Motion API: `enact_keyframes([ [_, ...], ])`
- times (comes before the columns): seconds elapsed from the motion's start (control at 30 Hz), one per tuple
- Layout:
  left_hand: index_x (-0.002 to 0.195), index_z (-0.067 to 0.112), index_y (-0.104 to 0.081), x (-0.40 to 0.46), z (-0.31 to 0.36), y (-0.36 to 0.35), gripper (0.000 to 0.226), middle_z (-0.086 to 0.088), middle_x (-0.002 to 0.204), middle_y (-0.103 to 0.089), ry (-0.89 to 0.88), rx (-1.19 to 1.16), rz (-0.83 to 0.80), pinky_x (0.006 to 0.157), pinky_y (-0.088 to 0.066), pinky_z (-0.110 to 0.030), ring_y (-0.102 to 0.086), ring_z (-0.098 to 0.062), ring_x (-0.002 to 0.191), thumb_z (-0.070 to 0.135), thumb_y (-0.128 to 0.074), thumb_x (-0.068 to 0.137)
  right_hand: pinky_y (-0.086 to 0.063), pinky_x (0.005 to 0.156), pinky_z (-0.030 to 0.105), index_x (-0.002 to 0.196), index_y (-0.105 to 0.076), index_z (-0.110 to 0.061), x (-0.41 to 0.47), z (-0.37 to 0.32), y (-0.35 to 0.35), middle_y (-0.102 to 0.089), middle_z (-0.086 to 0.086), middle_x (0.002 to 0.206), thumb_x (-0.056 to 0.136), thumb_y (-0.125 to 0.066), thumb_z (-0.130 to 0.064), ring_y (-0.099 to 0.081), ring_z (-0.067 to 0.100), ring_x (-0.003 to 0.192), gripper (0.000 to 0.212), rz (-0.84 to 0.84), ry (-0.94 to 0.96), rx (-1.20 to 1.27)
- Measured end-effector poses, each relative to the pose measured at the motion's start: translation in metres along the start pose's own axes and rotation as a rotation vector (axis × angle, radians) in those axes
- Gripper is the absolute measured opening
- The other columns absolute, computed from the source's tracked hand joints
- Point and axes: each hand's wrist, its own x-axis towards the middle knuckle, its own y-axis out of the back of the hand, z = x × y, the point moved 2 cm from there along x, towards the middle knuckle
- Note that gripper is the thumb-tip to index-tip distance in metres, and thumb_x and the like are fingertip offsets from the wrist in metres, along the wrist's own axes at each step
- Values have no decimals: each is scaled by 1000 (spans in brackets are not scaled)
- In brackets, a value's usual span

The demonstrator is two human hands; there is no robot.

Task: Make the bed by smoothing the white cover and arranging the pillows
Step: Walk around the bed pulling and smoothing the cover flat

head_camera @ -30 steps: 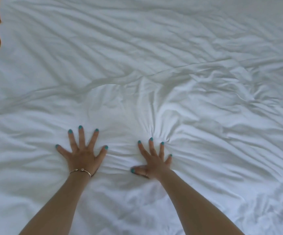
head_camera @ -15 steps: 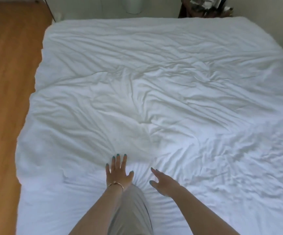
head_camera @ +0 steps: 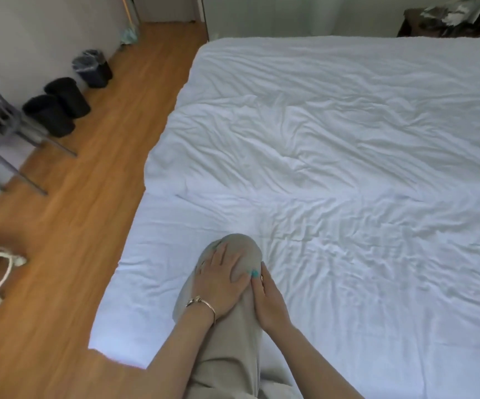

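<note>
Both hands have come off the cover [head_camera: 333, 168]. A moment ago they were spread flat on the white cloth, pushing out the wrinkles. Now they sit on the person's own knee [head_camera: 240, 246], which is bent up in grey trousers and rests on the near part of the bed. The person has also pulled back, so much more of the room shows, with the wood floor [head_camera: 69, 226] on the left and black bins [head_camera: 60, 105] by the wall.

I think this means the smoothing has stopped for now. The job is not done. The cover lies over the whole bed, but it has lots of wrinkles in the middle and on the right. I see no pillows anywhere, so they have yet to be put in place.

The left hand [head_camera: 218, 280] lies on top of the knee with its fingers out and relaxed. It only rests there and grips nothing. A thin bracelet [head_camera: 201, 302] is on that wrist. The right hand [head_camera: 267, 298] lies flat along the side of the same knee, fingers straight and close together, touching the trousers. It holds nothing too.
</note>
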Motion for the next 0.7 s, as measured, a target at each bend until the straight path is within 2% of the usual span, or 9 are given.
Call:
enact_keyframes([
  [0.03,150,41,-16,-14,-8,10,64,10,161,3,49,20,32,120,-11,-39,4,-14,148,55,-39,92,-27,113,26,151,-17,-45,-9,-4,-10,-26,-29,152,74,-21,-89,-29,-6,136,89,-46,48,-21],
  [0.13,151,42,-11,-43,-42,37,65,7,161,6,258,105,130,119,-15,-42,5,-18,148,55,-37,93,-29,115,29,148,-12,-54,-33,-16,-51,-25,-34,149,83,-24,-80,-31,-7,135,71,-270,149,-144],
  [0.27,149,36,-21,-62,-107,54,59,-2,161,-1,550,166,147,115,-19,-43,-5,-28,147,50,-34,94,-33,111,33,150,-14,-49,-49,-14,-95,-31,-18,155,89,-27,-72,-35,7,139,66,-530,210,-462],
  [0.33,148,32,-23,-71,-143,50,57,-2,161,-4,667,156,42,112,-21,-46,-5,-33,146,48,-31,94,-34,109,35,152,-18,-42,-48,-6,-104,-32,-14,155,93,-29,-68,-36,12,139,65,-474,194,-618],
  [0.4,150,29,-23,-82,-176,40,58,-1,161,-6,750,158,-157,112,-21,-51,-1,-35,146,46,-29,95,-34,110,37,153,-16,-34,-45,0,-106,-30,-9,156,94,-34,-64,-37,15,139,69,-432,100,-621],
  [0.47,150,26,-28,-93,-205,28,59,-2,160,-14,807,186,-343,113,-19,-54,-8,-33,146,44,-29,93,-32,112,37,155,-12,-28,-42,5,-105,-25,-4,159,95,-38,-60,-34,17,141,74,-449,33,-644],
  [0.57,139,20,-47,-106,-235,8,58,-4,149,-40,741,176,-563,109,-30,-43,-39,-28,134,44,-34,88,-29,113,35,156,-9,-27,-38,10,-104,-21,-4,160,96,-41,-55,-28,16,144,74,-430,-23,-698],
  [0.63,141,17,-45,-114,-251,2,52,-4,148,-41,686,85,-650,106,-34,-32,-42,-26,132,38,-39,94,-30,111,34,156,-9,-27,-32,14,-121,-22,-5,160,96,-40,-54,-29,16,143,72,-391,-59,-747],
  [0.7,147,25,-35,-115,-280,5,56,-4,152,-34,662,3,-650,108,-32,-30,-36,-25,137,42,-42,95,-32,111,35,156,-10,-24,-16,16,-161,-23,-3,159,96,-40,-54,-31,18,142,73,-418,-98,-798],
])
